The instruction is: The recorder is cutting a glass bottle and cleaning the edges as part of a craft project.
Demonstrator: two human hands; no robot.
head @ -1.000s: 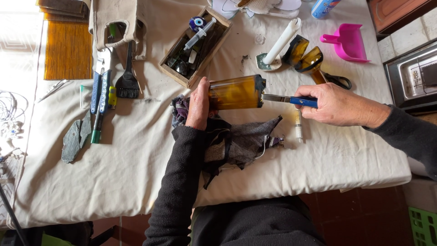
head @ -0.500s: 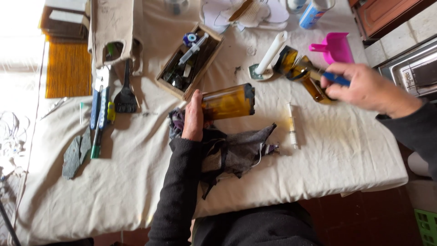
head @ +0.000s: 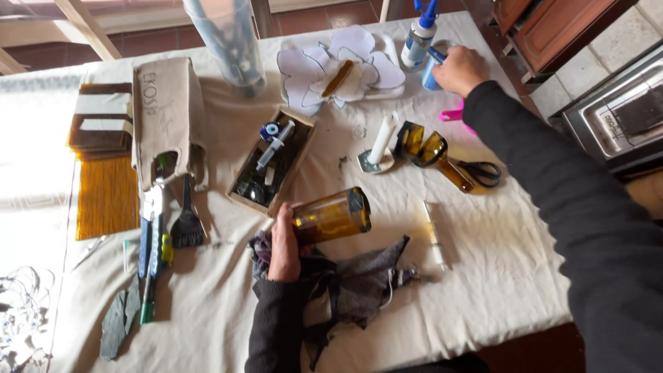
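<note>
Bright daylight from left, overexposed there; sharp.

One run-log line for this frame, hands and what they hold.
left hand: grips amber glass cylinder on its side above dark cloth | right hand: on blue container at table's far edge

Home craft corner, likely a kitchen or dining room. A cloth-covered counter (head: 483, 276) is carrying hobby gear: glue bottle (head: 418, 34), scissors (head: 480, 170), brush (head: 186, 224), wooden box (head: 271, 163) of small tools. A toaster oven (head: 618, 121) and wooden cabinet (head: 552, 31) are standing alongside; tiled floor is showing.
</note>
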